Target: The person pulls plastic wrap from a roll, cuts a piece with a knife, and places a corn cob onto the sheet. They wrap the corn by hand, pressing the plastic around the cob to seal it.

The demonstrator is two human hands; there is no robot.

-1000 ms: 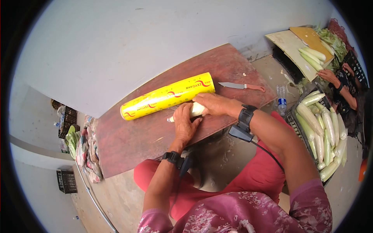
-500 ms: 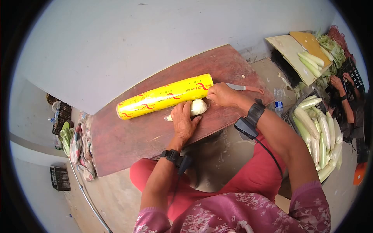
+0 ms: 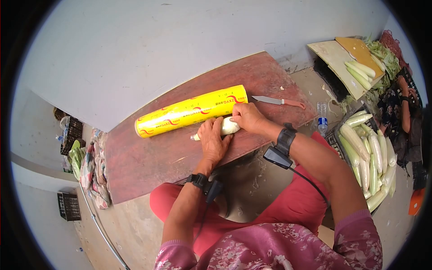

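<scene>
On the reddish-brown board lies a pale green, long vegetable [image 3: 228, 127], its surface shiny as if wrapped in clear film. My left hand [image 3: 213, 140] is closed over its middle, the thumb on the near side. A narrow end shows left of my fingers. My right hand [image 3: 250, 119] pinches at the vegetable's right end, apparently on the cling film there; the fingertips are partly hidden. Just behind both hands rests a yellow cling film roll [image 3: 191, 111] with red and black print. A knife [image 3: 279, 101] with a pinkish handle lies beyond my right hand.
The board [image 3: 148, 171] slopes across in front of my knees. To the right are a water bottle [image 3: 322, 118], a crate of long pale vegetables [image 3: 371, 150] and another person's arm [image 3: 406, 110]. Black crates [image 3: 69, 207] and folded cloth [image 3: 95, 173] are at the left.
My right hand has come down and left from beside the roll to the vegetable's right end, covering its bulging tip. The knife blade shows fully. My left hand has barely moved.
</scene>
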